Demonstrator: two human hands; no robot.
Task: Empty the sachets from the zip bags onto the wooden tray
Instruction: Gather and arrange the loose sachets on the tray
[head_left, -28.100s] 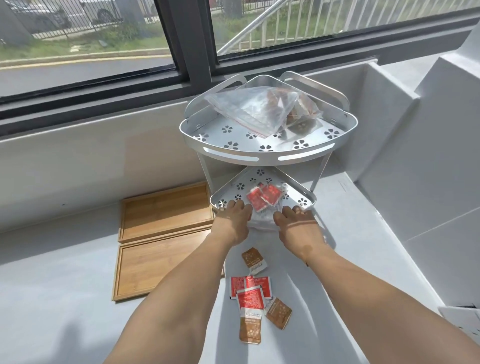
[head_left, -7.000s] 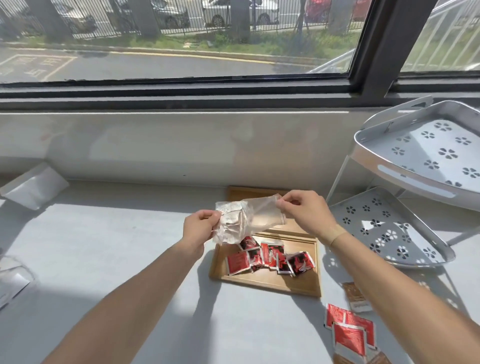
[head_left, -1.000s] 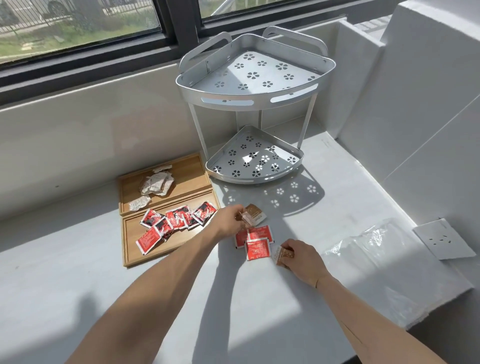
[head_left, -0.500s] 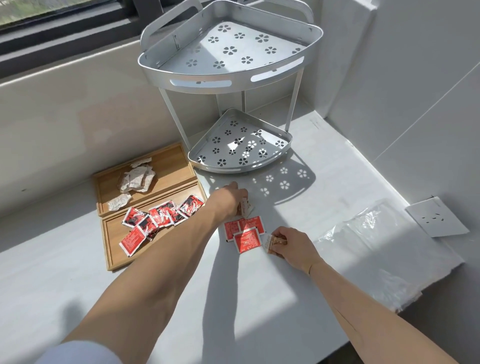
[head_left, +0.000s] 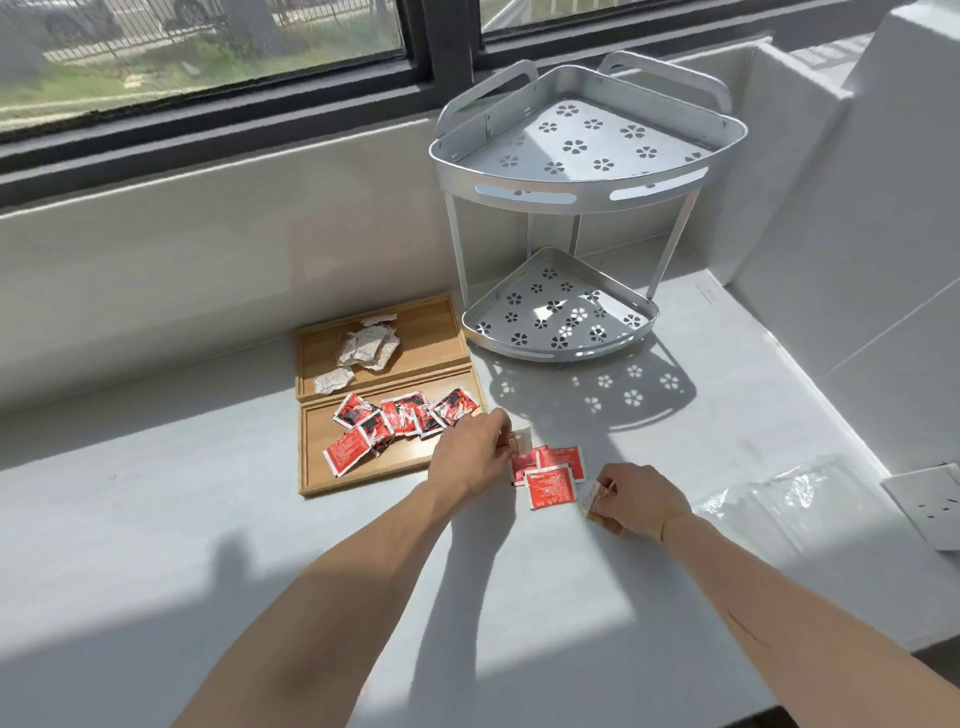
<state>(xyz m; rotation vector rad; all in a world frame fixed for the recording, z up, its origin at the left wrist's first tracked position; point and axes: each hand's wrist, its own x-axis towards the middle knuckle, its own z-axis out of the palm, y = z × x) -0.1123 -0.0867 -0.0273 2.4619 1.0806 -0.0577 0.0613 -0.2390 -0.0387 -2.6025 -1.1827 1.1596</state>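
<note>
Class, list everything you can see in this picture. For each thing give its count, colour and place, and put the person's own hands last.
Wooden trays: two, light brown, side by side on the counter, left of the rack.
White sachets: a small heap, far tray.
Red sachets in tray: about ten, near tray.
Red sachets on counter: three, between the hands.
Corner rack: one, silver, two tiers, both bare.
Zip bags: clear, flat on the counter, far right; count unclear.
Socket plate: one, white, right edge.
Left hand: pinching a brown sachet.
Right hand: holding another brown sachet.
</note>
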